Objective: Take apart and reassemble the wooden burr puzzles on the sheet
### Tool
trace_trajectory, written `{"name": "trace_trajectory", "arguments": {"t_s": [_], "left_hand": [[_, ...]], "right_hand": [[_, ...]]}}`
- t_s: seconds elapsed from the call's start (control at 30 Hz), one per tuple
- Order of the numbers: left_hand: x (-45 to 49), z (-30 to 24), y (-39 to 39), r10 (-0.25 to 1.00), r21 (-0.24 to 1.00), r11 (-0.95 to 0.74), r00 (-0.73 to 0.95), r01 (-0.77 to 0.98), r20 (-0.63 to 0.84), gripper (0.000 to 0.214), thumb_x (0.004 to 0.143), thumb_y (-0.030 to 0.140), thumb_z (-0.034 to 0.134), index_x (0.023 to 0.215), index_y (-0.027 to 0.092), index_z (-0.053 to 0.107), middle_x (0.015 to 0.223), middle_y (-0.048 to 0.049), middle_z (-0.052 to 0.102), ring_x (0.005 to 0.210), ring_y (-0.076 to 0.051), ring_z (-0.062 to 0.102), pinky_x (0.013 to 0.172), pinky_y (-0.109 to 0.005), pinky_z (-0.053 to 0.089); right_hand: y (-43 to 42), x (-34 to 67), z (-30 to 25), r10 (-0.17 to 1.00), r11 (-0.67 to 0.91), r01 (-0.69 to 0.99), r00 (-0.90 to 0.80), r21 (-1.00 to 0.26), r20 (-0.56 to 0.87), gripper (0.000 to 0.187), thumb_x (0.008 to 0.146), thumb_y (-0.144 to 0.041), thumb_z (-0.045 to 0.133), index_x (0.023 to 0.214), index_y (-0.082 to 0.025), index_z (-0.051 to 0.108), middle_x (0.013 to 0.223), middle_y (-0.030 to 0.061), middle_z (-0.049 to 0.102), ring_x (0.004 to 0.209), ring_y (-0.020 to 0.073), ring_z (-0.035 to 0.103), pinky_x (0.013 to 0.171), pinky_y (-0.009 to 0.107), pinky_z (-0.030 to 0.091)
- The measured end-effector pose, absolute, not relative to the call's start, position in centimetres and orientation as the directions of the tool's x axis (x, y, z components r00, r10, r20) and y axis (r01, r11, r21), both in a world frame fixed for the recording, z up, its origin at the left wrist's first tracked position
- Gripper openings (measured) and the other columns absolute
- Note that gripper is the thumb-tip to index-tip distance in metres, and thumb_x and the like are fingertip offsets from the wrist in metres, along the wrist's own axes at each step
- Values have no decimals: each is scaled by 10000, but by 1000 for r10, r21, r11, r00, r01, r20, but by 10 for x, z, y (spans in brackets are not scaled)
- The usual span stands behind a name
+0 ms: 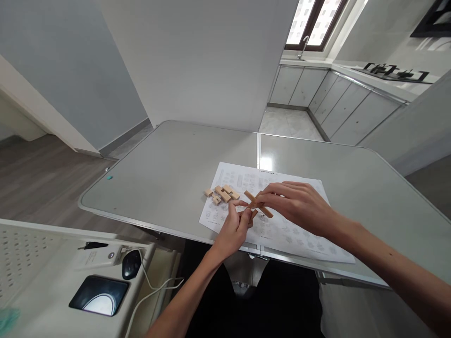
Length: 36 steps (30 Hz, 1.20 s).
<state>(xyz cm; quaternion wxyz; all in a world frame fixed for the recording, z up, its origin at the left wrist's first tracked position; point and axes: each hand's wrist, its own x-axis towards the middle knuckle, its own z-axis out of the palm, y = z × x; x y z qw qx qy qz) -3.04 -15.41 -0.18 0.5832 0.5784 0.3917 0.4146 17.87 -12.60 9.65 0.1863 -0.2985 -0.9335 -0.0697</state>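
Observation:
Both hands meet over a printed sheet (292, 234) on the folding table. Between them are crossed wooden puzzle pieces (266, 211), slim brown bars set at an angle to each other. My left hand (234, 225) is closed on the near-left end of the bars, thumb and forefinger pinching. From the right, my right hand (296, 202) grips the upper part, its fingertips closed on the wood. Part of the joint is hidden by the fingers. Just left of my left hand lie several loose notched wooden pieces (222, 193), lighter in colour; one small piece (216, 200) carries a dark mark.
The grey table (169, 178) has a metal seam down its middle. At lower left a white surface holds a phone (99, 295), a dark rounded device (131, 264), a white box (98, 256) and a cable (155, 287). A small teal object (109, 177) lies near the table's left edge.

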Motion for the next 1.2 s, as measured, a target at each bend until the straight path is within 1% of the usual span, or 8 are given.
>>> {"name": "trace_trajectory", "arguments": {"t_s": [0.27,0.53,0.7,0.8,0.93,1.03,1.13,1.2], "left_hand": [[-32,-5,-152,955,1000,-27,295,6,24,410,1040,637,429,956,236,424,769,30,516,600,-112,479,564,-233,400],[-32,-2,-155,949,989,-81,314,120,40,341,1085,558,350,998,233,403,750,40,504,683,-152,488,672,-286,390],[-31,-1,-156,949,999,0,314,39,-13,380,1058,622,372,1066,242,355,774,47,483,675,-146,476,659,-284,396],[-30,1,-157,942,999,32,335,-23,-23,406,1050,642,377,1135,246,350,761,60,427,653,-136,446,640,-274,382],[-31,2,-157,934,998,32,356,-52,-11,385,1081,595,321,1221,237,343,696,87,322,597,-123,320,588,-259,304],[-32,2,-157,940,1000,15,341,14,-19,357,1081,552,382,1232,229,365,683,92,336,597,-121,299,591,-259,295],[-33,3,-157,939,995,-18,342,96,-16,326,1072,517,429,1216,225,421,660,94,348,600,-125,305,600,-266,289],[-33,5,-156,937,990,-43,350,133,-6,314,1069,505,431,1197,220,457,644,93,343,597,-130,304,593,-271,273]], "right_hand": [[-132,179,90,548,806,592,-731,-21,407,241,1074,-136,487,1089,-233,707,933,18,735,646,110,624,578,249,437],[-143,173,83,595,795,589,-708,-147,381,245,1088,-153,447,1096,-224,682,859,-3,634,570,99,548,508,249,396],[-144,174,85,597,798,578,-716,-172,362,244,1091,-163,444,1127,-226,677,894,9,660,580,106,565,510,255,415],[-144,182,84,629,775,583,-676,-243,384,201,1091,-204,479,1123,-219,677,925,29,686,642,126,629,551,265,480],[-139,207,86,761,647,613,-481,-453,436,131,1033,-321,631,1060,-222,713,950,59,742,772,186,722,658,314,597],[-134,238,90,882,457,634,-231,-624,411,225,941,-443,745,1002,-227,737,960,77,793,833,245,768,745,393,649],[-125,277,89,965,201,587,19,-785,262,337,886,-513,783,1041,-217,746,995,108,817,856,288,781,790,460,654],[-118,304,82,966,51,544,184,-838,179,359,852,-530,804,1033,-222,766,1040,111,817,868,287,771,793,458,654]]}}
